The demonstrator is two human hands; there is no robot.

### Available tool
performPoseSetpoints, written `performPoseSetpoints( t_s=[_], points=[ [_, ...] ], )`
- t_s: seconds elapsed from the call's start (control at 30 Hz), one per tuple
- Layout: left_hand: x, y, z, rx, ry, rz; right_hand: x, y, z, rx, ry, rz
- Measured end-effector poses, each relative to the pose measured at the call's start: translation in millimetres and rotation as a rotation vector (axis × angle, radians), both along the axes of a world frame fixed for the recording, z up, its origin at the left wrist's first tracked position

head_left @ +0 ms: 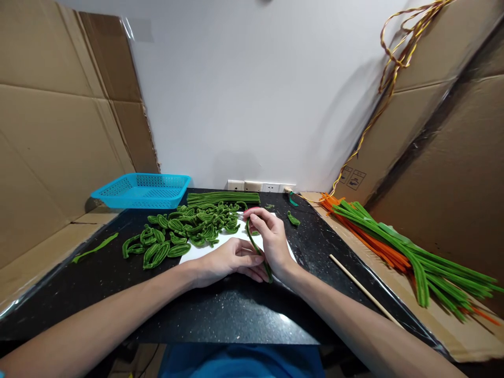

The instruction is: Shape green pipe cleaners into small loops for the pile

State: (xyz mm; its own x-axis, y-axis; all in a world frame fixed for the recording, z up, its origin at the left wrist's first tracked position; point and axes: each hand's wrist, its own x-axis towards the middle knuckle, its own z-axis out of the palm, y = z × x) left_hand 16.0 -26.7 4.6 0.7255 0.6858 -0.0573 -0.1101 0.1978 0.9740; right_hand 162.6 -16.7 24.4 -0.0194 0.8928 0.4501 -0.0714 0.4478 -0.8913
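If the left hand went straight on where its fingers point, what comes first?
Just past the green strip at its fingertips, the left hand would probably meet the right hand, near the wrist; one view leaves depth unclear.

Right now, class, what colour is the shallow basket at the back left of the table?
The basket is bright blue, best seen in the head view.

black tabletop [232, 315] | green loops [199, 223] | green strips [222, 198] | white sheet [208, 251], perhaps paper, partly hidden
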Motion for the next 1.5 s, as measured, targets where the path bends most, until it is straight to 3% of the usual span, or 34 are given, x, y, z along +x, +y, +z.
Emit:
performPoseSetpoints(
  t_s=[0.47, 0.97, 1.5],
  points=[
    [8.2, -4.0, -2.3, -0.014, 0.07, 0.034, 0.4, 3.0, -6.5, 0.062, -0.041, -0.114],
    [11.4, -6.1, 2.3, 0.095, 0.123, 0.024, 1.7, 4.7, -4.4, -0.004, 0.074, -0.057],
    [5.7, -5.9, 1.6, 0.189, 0.168, -0.058, 2.1, 7.3, -10.2, 0.023, -0.026, -0.082]
  ],
)
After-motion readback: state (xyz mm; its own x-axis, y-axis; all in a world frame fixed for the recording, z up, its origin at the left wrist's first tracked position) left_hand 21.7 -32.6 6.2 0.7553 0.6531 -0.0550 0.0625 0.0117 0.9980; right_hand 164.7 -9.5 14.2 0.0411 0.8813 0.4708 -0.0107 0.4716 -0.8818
